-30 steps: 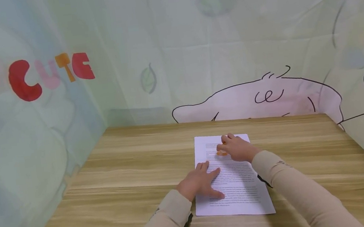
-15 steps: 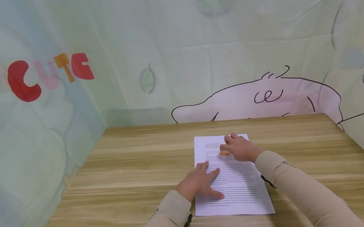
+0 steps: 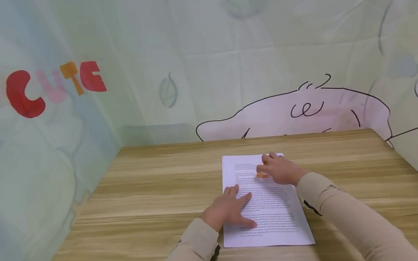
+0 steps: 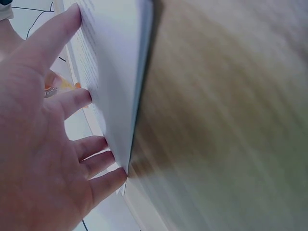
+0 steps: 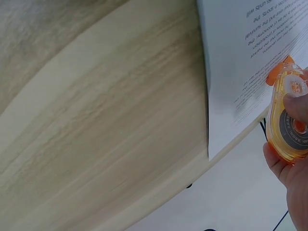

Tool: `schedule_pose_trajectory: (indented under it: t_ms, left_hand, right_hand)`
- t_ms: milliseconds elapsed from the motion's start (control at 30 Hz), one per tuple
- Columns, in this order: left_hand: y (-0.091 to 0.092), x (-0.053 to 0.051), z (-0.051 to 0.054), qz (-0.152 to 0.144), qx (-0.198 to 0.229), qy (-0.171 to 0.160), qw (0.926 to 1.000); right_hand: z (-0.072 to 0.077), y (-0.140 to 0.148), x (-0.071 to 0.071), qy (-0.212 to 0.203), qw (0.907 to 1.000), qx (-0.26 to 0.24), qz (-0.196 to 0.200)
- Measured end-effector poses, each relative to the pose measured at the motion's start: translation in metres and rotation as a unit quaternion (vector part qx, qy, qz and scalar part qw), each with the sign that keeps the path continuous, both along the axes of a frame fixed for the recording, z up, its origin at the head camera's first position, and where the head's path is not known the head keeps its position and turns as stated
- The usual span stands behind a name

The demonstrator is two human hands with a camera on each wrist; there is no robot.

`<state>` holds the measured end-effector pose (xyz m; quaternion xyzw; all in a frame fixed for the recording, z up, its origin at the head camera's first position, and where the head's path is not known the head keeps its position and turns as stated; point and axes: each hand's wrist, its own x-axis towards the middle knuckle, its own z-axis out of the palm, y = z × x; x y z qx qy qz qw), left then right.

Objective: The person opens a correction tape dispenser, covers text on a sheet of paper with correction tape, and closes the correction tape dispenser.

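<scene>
A stack of printed paper (image 3: 271,210) lies on the wooden table. My left hand (image 3: 231,209) rests on its left side with the fingers spread, and the left wrist view shows the fingertips (image 4: 98,142) touching the sheet near its edge. In my right hand (image 3: 279,169) I grip an orange, see-through correction tape dispenser (image 5: 284,127), thumb on its side. Its orange tip (image 5: 276,72) is at the printed lines in the upper part of the page. From the head view most of the dispenser is hidden behind the fingers.
The wooden table top (image 3: 153,185) extends to both sides of the paper. Behind it hangs a pale cloth backdrop (image 3: 192,54) with cartoon drawings, and red and orange letters (image 3: 26,94) show on the left side.
My right hand has slid a little to the right along the upper lines of the page with the correction tape dispenser. The left hand has stayed in place on the paper.
</scene>
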<state>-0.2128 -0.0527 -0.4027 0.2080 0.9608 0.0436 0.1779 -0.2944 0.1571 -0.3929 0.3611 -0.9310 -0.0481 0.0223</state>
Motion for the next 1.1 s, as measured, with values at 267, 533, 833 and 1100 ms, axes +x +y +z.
schedule_pose_trajectory:
  t_ms: [267,533,833,1100]
  left_hand:
    - [0.0,-0.001,-0.002,0.0,0.005,-0.001,1.0]
    - [-0.001,-0.004,-0.007,-0.001,-0.003,0.002,1.0]
    - [0.001,-0.004,-0.005,0.003,-0.003,0.0,1.0]
    - [0.001,-0.003,-0.004,-0.001,0.0,0.002,1.0]
  right_hand:
    - [-0.002,0.007,0.002,0.021,0.9998,0.0,0.003]
    - [-0.005,0.018,0.003,0.054,0.9982,-0.014,0.021]
    - [-0.006,0.028,0.004,0.059,0.998,-0.014,0.02]
    - [-0.004,0.035,0.008,0.065,0.9975,-0.024,0.017]
